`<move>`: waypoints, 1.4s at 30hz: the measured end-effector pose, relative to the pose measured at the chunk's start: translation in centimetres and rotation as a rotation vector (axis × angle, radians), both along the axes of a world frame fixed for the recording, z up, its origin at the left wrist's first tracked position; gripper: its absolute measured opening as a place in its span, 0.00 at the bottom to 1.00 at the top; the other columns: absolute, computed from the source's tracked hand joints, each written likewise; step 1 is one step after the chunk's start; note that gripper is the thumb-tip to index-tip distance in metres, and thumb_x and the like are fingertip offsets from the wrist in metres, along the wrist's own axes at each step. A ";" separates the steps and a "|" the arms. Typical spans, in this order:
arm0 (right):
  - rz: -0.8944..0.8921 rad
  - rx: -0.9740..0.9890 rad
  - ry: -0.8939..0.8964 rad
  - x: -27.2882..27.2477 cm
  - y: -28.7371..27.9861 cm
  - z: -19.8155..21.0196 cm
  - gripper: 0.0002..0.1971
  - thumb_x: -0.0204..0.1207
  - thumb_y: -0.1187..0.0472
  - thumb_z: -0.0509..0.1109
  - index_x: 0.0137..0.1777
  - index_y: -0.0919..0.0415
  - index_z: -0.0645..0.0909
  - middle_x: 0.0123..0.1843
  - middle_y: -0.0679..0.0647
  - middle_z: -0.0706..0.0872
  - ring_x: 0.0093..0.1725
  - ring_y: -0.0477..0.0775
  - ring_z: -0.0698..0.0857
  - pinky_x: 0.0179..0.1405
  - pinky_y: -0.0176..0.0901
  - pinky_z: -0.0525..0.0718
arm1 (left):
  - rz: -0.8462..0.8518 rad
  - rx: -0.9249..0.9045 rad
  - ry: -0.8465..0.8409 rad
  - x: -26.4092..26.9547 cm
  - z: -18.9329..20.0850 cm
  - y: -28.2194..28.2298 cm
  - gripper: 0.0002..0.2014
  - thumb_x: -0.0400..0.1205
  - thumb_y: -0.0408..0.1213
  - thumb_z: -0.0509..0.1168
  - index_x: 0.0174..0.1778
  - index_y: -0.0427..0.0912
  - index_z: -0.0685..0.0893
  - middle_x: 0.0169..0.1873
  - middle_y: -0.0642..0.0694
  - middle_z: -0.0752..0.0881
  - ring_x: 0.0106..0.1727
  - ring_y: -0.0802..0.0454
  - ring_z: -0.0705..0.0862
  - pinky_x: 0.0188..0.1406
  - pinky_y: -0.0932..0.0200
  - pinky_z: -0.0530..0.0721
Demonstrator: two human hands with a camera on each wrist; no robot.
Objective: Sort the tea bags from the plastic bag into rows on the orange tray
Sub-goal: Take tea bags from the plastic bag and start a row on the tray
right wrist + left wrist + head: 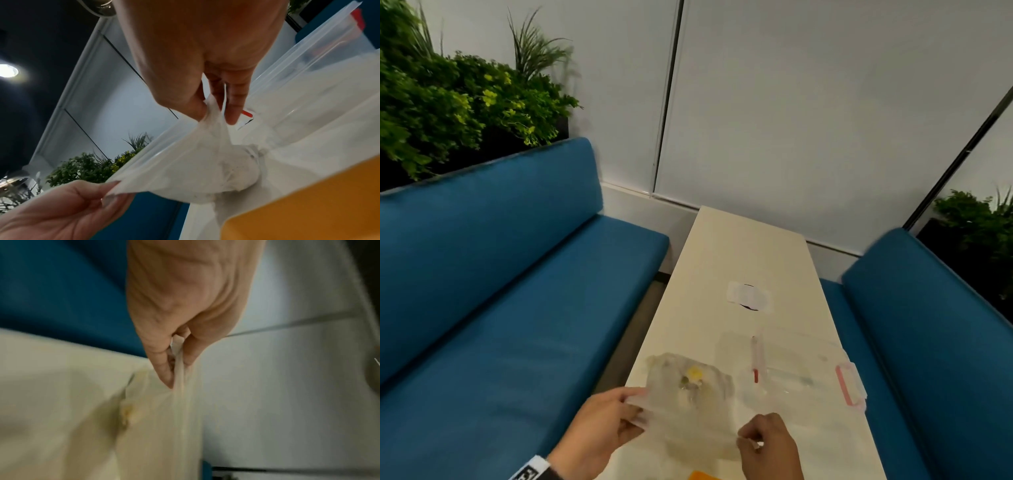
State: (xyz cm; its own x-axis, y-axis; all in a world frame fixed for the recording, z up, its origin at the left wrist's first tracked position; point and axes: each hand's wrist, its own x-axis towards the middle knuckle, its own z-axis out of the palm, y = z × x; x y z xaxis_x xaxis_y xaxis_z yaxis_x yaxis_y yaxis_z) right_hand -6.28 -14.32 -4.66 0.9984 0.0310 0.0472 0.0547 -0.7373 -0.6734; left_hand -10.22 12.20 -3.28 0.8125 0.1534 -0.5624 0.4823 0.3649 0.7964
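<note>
Fingers (197, 104) of both hands pinch plastic bag (688, 404) mouth: left hand (599, 431) at 9 o'clock, right hand (767, 442) at 3. Orange tray (703, 475) sits at 6, nearer right hand; bag's long axis runs toward 12. Tea bags (693, 378) bunched inside, 12 o'clock of fingers.

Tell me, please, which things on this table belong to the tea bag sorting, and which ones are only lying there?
Belonging to the job:
- plastic bag with tea bags inside, pinched by the left hand and the right hand
- orange tray, at the near table edge

Only lying about:
- second clear bag with a red strip
- pink-rimmed clear item
- white paper over a dark spot
</note>
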 end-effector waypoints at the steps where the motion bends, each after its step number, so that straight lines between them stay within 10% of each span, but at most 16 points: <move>1: -0.019 -0.013 0.027 0.1 -0.1 -0.2 0.29 0.62 0.72 0.78 0.36 0.28 0.79 0.42 0.51 0.81 0.47 0.38 0.83 0.38 0.22 0.78 | 0.033 -0.132 0.023 0.2 0.3 -0.2 0.18 0.82 0.13 0.57 0.55 0.30 0.90 0.39 0.32 0.91 0.36 0.43 0.90 0.37 0.53 0.92; 4: -0.162 0.086 0.164 0.8 -0.1 0.7 0.15 0.67 0.72 0.77 0.33 0.49 0.82 0.33 0.51 0.86 0.31 0.48 0.87 0.38 0.34 0.86 | 0.014 -0.302 0.075 0.7 -0.4 -0.6 0.16 0.84 0.14 0.56 0.59 0.28 0.85 0.40 0.32 0.91 0.34 0.44 0.89 0.31 0.54 0.92; 8: -0.367 0.778 0.500 2.0 0.6 2.8 0.05 0.74 0.84 0.65 0.45 0.80 0.80 0.37 0.72 0.86 0.33 0.66 0.86 0.26 0.51 0.90 | -0.181 -0.383 0.170 0.6 -1.7 -0.4 0.22 0.75 0.22 0.62 0.64 0.33 0.90 0.56 0.33 0.91 0.48 0.41 0.89 0.42 0.50 0.89; 13: -0.417 1.200 0.757 2.5 1.1 3.0 0.10 0.73 0.84 0.57 0.49 0.76 0.76 0.45 0.68 0.76 0.41 0.64 0.78 0.38 0.60 0.88 | -0.138 -0.488 0.148 0.5 -2.1 -0.4 0.25 0.67 0.28 0.64 0.60 0.31 0.91 0.51 0.33 0.88 0.48 0.35 0.85 0.48 0.43 0.82; 22: -0.168 1.106 0.814 1.5 2.8 3.9 0.05 0.74 0.60 0.71 0.40 0.61 0.80 0.39 0.59 0.85 0.35 0.59 0.84 0.31 0.45 0.80 | 0.114 -0.623 -0.019 1.6 -1.1 -1.2 0.17 0.85 0.31 0.57 0.60 0.23 0.85 0.57 0.27 0.90 0.54 0.31 0.88 0.50 0.37 0.92; 25: 0.020 0.700 0.625 1.5 2.6 2.8 0.21 0.63 0.60 0.83 0.54 0.57 0.80 0.44 0.56 0.86 0.41 0.55 0.87 0.33 0.46 0.84 | 0.173 -0.587 -0.053 1.9 -1.7 -1.2 0.12 0.83 0.35 0.64 0.58 0.30 0.84 0.44 0.35 0.88 0.41 0.41 0.89 0.34 0.50 0.92; 27: 0.077 0.351 0.458 1.8 2.8 1.9 0.14 0.65 0.59 0.82 0.47 0.58 0.82 0.41 0.51 0.88 0.39 0.50 0.87 0.36 0.43 0.85 | 0.232 -0.558 -0.041 1.9 -2.5 -1.1 0.10 0.85 0.42 0.67 0.55 0.38 0.82 0.39 0.39 0.86 0.37 0.44 0.87 0.32 0.51 0.88; 30: -0.029 0.244 0.418 2.5 3.4 1.3 0.10 0.73 0.56 0.74 0.33 0.57 0.82 0.36 0.53 0.88 0.38 0.54 0.85 0.39 0.49 0.84 | 0.133 -0.408 -0.116 1.2 -2.9 -0.9 0.19 0.80 0.50 0.75 0.58 0.41 0.83 0.45 0.40 0.87 0.42 0.43 0.86 0.37 0.49 0.85; 33: -0.171 0.621 0.632 3.1 3.9 1.3 0.11 0.84 0.62 0.67 0.38 0.60 0.80 0.38 0.62 0.89 0.39 0.61 0.87 0.31 0.48 0.83 | -0.074 -0.104 -0.213 0.3 -4.1 -0.6 0.32 0.64 0.34 0.87 0.63 0.48 0.83 0.53 0.38 0.87 0.48 0.39 0.90 0.39 0.48 0.88; 38: -0.257 0.819 0.658 3.7 5.1 1.0 0.10 0.86 0.70 0.58 0.45 0.63 0.78 0.37 0.63 0.87 0.34 0.60 0.84 0.32 0.49 0.82 | 0.014 0.614 -0.254 1.0 -4.4 -1.7 0.05 0.76 0.40 0.81 0.41 0.50 0.91 0.56 0.54 0.78 0.57 0.58 0.83 0.52 0.65 0.80; 42: -0.144 0.613 0.564 3.2 6.1 0.5 0.11 0.79 0.56 0.73 0.54 0.62 0.79 0.52 0.63 0.91 0.51 0.65 0.90 0.51 0.60 0.88 | 0.114 0.749 -0.237 1.8 -2.9 -1.6 0.20 0.86 0.51 0.66 0.28 0.49 0.81 0.38 0.53 0.81 0.39 0.52 0.82 0.42 0.53 0.81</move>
State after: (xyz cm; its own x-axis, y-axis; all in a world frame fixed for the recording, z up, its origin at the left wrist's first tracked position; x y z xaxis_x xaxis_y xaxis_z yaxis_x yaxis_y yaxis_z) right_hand -3.10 -8.27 -4.15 0.8697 0.0328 -0.4925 -0.4762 -0.2065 -0.8547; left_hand -8.44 10.56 -6.22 0.8543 0.5119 -0.0906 0.2611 -0.2718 0.9263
